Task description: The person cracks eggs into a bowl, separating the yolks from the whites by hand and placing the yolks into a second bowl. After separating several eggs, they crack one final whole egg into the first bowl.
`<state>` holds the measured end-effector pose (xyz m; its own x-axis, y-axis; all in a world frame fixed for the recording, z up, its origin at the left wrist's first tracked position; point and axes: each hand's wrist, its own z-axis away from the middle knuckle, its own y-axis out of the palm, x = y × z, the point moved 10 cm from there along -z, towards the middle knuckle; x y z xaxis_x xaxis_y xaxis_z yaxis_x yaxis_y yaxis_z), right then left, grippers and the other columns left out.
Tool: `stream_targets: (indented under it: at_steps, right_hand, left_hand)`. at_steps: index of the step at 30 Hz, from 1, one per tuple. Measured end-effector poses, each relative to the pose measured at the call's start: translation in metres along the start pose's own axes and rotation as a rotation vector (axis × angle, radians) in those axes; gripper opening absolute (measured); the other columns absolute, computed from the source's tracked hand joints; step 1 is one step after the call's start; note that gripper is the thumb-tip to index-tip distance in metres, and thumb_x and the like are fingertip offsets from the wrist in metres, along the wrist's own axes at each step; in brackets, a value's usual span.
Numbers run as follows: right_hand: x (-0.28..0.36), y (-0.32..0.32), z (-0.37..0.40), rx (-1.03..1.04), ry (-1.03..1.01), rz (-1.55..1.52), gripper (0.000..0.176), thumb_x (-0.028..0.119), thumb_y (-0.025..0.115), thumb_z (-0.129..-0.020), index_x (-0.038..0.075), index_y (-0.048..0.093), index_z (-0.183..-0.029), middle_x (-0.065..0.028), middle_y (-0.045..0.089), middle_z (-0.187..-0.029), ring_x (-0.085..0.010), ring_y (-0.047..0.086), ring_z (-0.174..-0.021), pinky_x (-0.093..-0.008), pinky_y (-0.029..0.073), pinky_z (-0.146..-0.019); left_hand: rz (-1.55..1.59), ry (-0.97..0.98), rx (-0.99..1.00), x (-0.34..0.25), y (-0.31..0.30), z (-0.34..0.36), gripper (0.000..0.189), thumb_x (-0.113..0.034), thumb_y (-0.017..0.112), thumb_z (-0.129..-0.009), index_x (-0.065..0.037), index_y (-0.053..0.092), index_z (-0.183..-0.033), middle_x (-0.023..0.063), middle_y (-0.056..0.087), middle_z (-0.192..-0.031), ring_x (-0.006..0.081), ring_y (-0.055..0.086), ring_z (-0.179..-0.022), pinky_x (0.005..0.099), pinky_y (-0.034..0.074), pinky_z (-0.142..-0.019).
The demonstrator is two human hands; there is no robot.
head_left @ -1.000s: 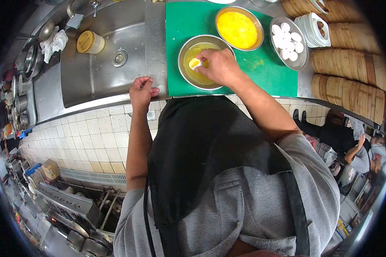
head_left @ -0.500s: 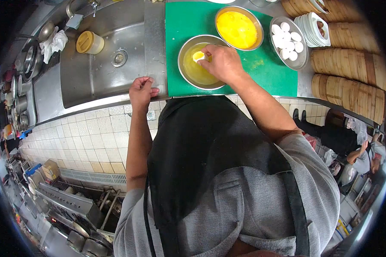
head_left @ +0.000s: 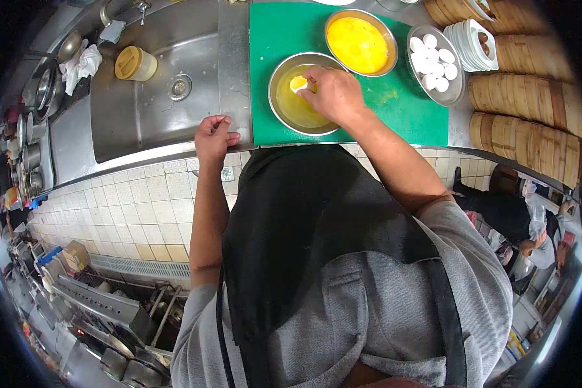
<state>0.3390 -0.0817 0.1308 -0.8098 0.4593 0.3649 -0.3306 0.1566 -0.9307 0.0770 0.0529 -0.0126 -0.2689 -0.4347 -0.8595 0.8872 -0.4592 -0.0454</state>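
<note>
My right hand (head_left: 335, 96) is closed on an eggshell half (head_left: 299, 84) with yellow yolk showing in it. It hangs over a steel bowl (head_left: 279, 115) of pale, clear yellowish egg white. Just behind and to the right stands another steel bowl (head_left: 394, 52) full of bright yellow yolks (head_left: 357, 44). Over the sink's front edge rests my left hand (head_left: 215, 137), its fingers loosely curled and apart, with nothing visible in them. Farther right, whole white eggs (head_left: 435, 63) fill a metal colander (head_left: 455, 92).
Both bowls stand on a green board (head_left: 401, 123). Left of it is a steel sink (head_left: 149, 123) holding a yellow-lidded container (head_left: 136, 64). Stacked white dishes (head_left: 467, 45) and bamboo steamers (head_left: 524, 139) line the right side. Another person (head_left: 507, 210) is behind at the right.
My right hand and the eggshell have shifted very slightly; the shell is tilted a little differently. My left hand stays put. The person at the right has moved a bit.
</note>
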Motion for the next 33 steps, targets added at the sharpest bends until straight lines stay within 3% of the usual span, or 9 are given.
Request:
stream_targets:
  at_steps: [8,14,16,17,21,24,26,27,33]
  right_hand:
    - [0.002,-0.013,0.005,-0.041,0.004,-0.04,0.035,0.033,0.079,-0.083,0.012,0.072,-0.109,-0.0098,0.075,-0.1,-0.0329,0.071,-0.092,-0.0446,0.057,-0.082]
    - [-0.017,-0.06,0.01,-0.201,0.039,-0.291,0.035,0.03,0.08,-0.081,0.012,0.073,-0.111,-0.0113,0.074,-0.096,-0.0285,0.072,-0.087,-0.0396,0.058,-0.078]
    - [-0.04,-0.077,0.011,-0.216,0.216,-0.515,0.037,0.027,0.083,-0.08,0.01,0.073,-0.112,-0.0069,0.074,-0.093,-0.0184,0.071,-0.083,-0.033,0.057,-0.075]
    - [-0.046,-0.095,0.011,-0.362,0.127,-0.587,0.039,0.025,0.085,-0.079,0.009,0.073,-0.113,-0.0033,0.073,-0.091,-0.0112,0.067,-0.081,-0.0283,0.056,-0.073]
    - [-0.096,-0.128,0.002,-0.578,0.075,-0.834,0.033,0.02,0.081,-0.085,0.004,0.072,-0.113,-0.008,0.073,-0.095,-0.0127,0.068,-0.086,-0.0284,0.057,-0.077]
    - [-0.103,-0.157,-0.002,-0.559,0.093,-0.595,0.038,0.015,0.08,-0.088,0.001,0.068,-0.121,-0.0078,0.072,-0.11,-0.0125,0.067,-0.092,-0.028,0.055,-0.082]
    - [-0.092,-0.163,-0.011,-0.369,0.132,-0.259,0.037,-0.001,0.072,-0.077,0.002,0.07,-0.114,-0.0182,0.066,-0.11,-0.0343,0.064,-0.104,-0.0413,0.053,-0.085]
    - [-0.076,-0.173,-0.009,-0.404,0.026,-0.085,0.035,0.0,0.072,-0.076,0.0,0.07,-0.111,-0.0194,0.065,-0.106,-0.0371,0.064,-0.101,-0.0412,0.053,-0.085]
    - [-0.061,-0.201,0.005,-0.514,-0.097,0.158,0.036,0.003,0.073,-0.077,0.003,0.07,-0.112,-0.0199,0.065,-0.111,-0.0386,0.063,-0.108,-0.044,0.052,-0.091]
  left_hand:
    - [0.011,-0.002,0.01,0.003,0.0,-0.002,0.024,-0.014,0.071,-0.093,0.002,0.06,-0.109,0.0098,0.066,-0.091,0.0191,0.07,-0.065,0.0284,0.059,-0.057]
    - [0.042,-0.012,0.001,0.002,0.0,0.0,0.023,-0.013,0.071,-0.093,0.002,0.062,-0.108,0.009,0.065,-0.087,0.0173,0.069,-0.061,0.0262,0.057,-0.055]
    - [0.038,-0.008,0.003,-0.001,0.001,0.0,0.023,-0.013,0.071,-0.094,0.002,0.061,-0.108,0.0092,0.065,-0.087,0.0174,0.069,-0.062,0.0261,0.056,-0.055]
    - [0.036,-0.007,0.008,0.0,0.001,-0.001,0.023,-0.013,0.071,-0.094,0.002,0.061,-0.108,0.0092,0.065,-0.087,0.0174,0.069,-0.062,0.0261,0.056,-0.055]
    - [0.03,-0.006,0.009,0.001,0.001,-0.001,0.022,-0.013,0.071,-0.094,0.002,0.062,-0.108,0.0091,0.066,-0.088,0.0175,0.069,-0.062,0.0259,0.056,-0.054]
    - [0.021,0.002,0.011,-0.002,0.001,0.0,0.022,-0.013,0.07,-0.094,0.002,0.062,-0.107,0.0087,0.066,-0.087,0.0174,0.069,-0.062,0.0259,0.056,-0.054]
    - [0.014,0.007,0.018,-0.002,0.002,0.0,0.021,-0.013,0.07,-0.094,0.002,0.062,-0.107,0.0085,0.066,-0.087,0.0174,0.069,-0.062,0.0259,0.056,-0.054]
    - [0.016,0.01,0.011,-0.003,0.002,0.001,0.021,-0.013,0.069,-0.095,0.002,0.062,-0.107,0.0085,0.066,-0.086,0.0173,0.069,-0.063,0.0258,0.056,-0.054]
    - [-0.006,0.024,-0.001,-0.006,0.002,0.003,0.019,-0.013,0.069,-0.095,0.001,0.062,-0.106,0.008,0.066,-0.086,0.0167,0.069,-0.064,0.0256,0.057,-0.055]
